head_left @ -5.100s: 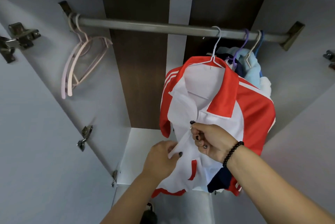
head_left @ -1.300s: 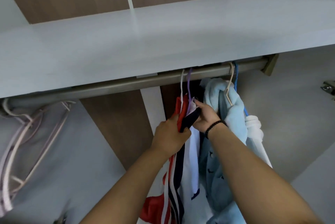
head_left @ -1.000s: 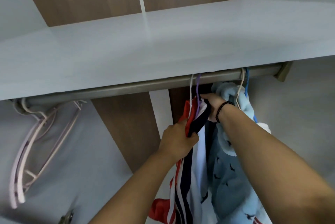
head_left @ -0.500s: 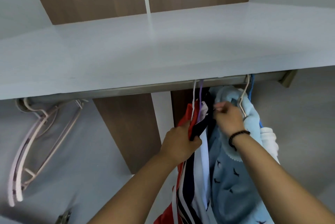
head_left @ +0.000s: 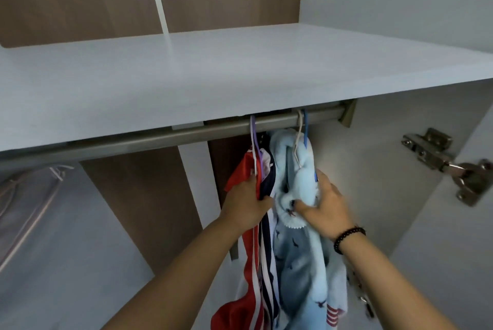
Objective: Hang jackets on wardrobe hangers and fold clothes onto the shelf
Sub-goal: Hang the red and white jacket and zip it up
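Note:
A red, white and navy jacket [head_left: 249, 249] hangs from a white hanger hook [head_left: 253, 142] on the metal rail [head_left: 160, 136], beside a purple hanger. My left hand [head_left: 246, 202] grips the jacket's shoulder just under the hook. To its right hangs a light blue fleece garment [head_left: 298, 257] on a cream hanger [head_left: 298, 148], with a blue hanger beside it. My right hand [head_left: 324, 204], with a black bead bracelet on its wrist, grips the fleece's collar below the rail.
A white shelf [head_left: 213, 76] runs right above the rail. Several empty pink hangers [head_left: 29, 201] hang at the rail's far left. A metal door hinge [head_left: 448, 166] sticks out on the right wall. Brown back panels show behind the clothes.
My right hand has dropped from the hanger hooks to the blue fleece's collar and taken hold of it. My left hand keeps its grip on the red jacket. The view shifted left.

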